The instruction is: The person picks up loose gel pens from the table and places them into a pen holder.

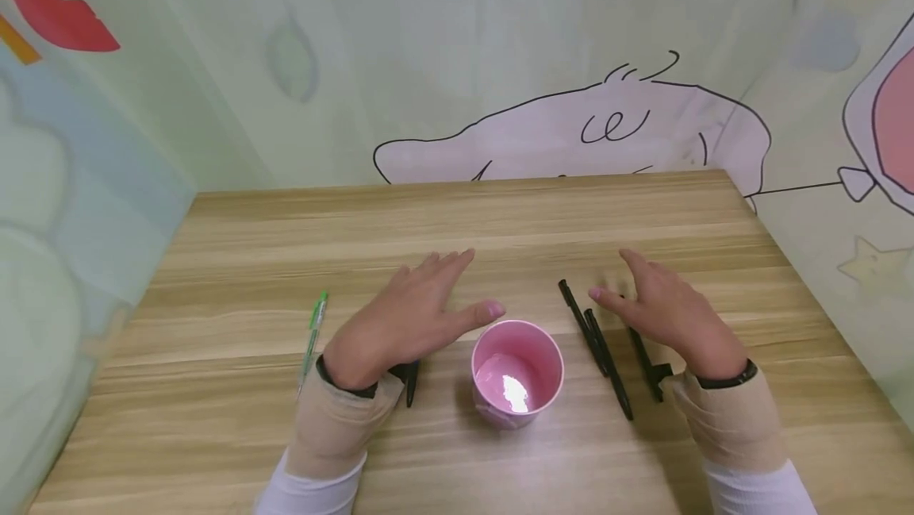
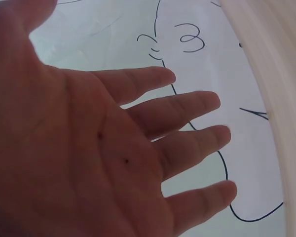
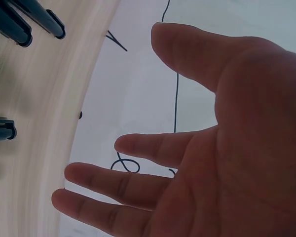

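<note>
My left hand [image 1: 407,317] hovers over the table, palm down and fingers extended, left of a pink cup [image 1: 531,356]. The left wrist view shows its bare palm [image 2: 89,148] with fingers spread. On the other side, my right hand [image 1: 664,305] is raised in the same way, holding nothing; its palm [image 3: 227,163] shows in the right wrist view. Two black pens [image 1: 593,332] lie side by side between cup and right hand. Another black pen [image 1: 644,360] lies partly hidden below that hand. A dark pen-like tip [image 1: 412,384] shows beneath my left wrist.
A clear pen with green parts [image 1: 314,332] lies left of my left hand. The wooden table [image 1: 464,221] ends at a cartoon-printed backdrop [image 1: 457,63] behind and at both sides. The cup stands upright, its mouth facing up, nothing visible inside.
</note>
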`<state>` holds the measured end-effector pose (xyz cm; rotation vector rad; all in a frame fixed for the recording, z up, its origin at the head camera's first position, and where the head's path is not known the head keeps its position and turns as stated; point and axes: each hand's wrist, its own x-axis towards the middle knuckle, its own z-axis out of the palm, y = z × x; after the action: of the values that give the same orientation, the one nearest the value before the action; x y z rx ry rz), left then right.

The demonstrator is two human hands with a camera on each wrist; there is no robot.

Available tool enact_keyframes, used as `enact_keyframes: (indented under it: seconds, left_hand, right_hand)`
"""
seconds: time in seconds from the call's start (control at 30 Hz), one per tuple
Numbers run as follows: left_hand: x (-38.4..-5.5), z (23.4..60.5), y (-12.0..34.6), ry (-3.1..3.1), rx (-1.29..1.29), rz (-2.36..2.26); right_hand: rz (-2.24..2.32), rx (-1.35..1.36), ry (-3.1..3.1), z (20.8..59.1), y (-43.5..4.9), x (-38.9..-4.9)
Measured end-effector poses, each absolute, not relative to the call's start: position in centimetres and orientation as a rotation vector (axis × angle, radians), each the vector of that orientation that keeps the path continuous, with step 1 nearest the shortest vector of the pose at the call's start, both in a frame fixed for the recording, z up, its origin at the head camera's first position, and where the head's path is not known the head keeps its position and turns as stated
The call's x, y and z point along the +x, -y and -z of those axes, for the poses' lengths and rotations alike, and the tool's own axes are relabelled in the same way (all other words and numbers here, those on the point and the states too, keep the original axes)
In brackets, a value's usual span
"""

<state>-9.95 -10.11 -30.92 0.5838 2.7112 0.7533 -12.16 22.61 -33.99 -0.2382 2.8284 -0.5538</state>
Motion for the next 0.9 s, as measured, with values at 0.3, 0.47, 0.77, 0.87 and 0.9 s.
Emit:
enact_keyframes:
  seconds: [0.3,0.47,0.77,0.87,0.9]
  left_hand:
    - [-9.9,31.2,9.4,-2.660,0.632,-0.785]
    - [-9.8,31.4,9.0,-2.638,0.613,-0.771]
    - [-9.6,31.4,8.6,-2.564,0.687,-0.783]
    - [-9.5,31.4,8.5,-2.516,0.725,-0.797]
    - [-9.5,31.4,8.4,-2.503,0.737,-0.805]
  right_hand:
    - [0.541,-0.217,-2.822,34.7,-22.9,-12.5]
    - [0.545,-0.228,-2.820,35.2,-23.0,-12.7]
    - [0.550,-0.219,-2.827,35.8,-23.2,-12.8]
    - [0.530,-0.219,-2.830,36.0,-23.1,-12.9]
    - [0.527,-0.219,-2.830,36.0,-23.0,-12.9]
